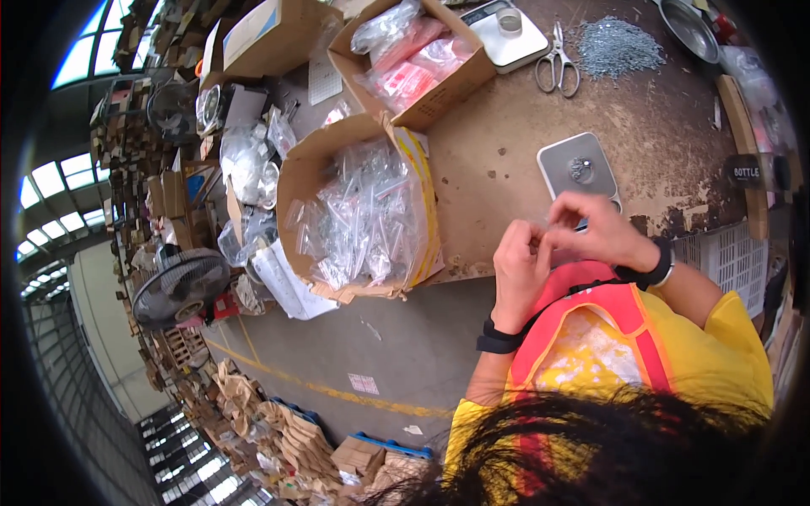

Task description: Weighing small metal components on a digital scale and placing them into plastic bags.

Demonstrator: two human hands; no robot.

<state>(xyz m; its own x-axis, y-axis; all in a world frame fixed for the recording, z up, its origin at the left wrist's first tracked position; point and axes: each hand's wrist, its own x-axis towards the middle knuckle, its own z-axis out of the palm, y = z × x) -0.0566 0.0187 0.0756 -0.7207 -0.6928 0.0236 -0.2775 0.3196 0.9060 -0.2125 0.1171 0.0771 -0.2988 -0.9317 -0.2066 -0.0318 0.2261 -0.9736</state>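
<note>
A worn brown worktable (472, 160) spreads across the upper right of the view. At its near left corner stands an open cardboard box (337, 131) heaped with clear plastic zip bags (363, 219); behind it, a second open carton (447, 88) holds red and clear plastic packs (409, 72). The compact scale (557, 156) with a grey platform lies on the worktable near its front edge, just beyond the hands, its near end partly covered by the right hand (599, 232). That hand is curled, thumb and fingers pinching toward the left hand (521, 266), whose fingers are likewise bent in; whether anything is gripped between them I cannot tell. Farther back lies a loose pile of small silvery metal pieces (620, 46), with metal scissors (557, 67) just left of it. A small shiny clump (581, 170) sits on the platform, too small to identify.
</note>
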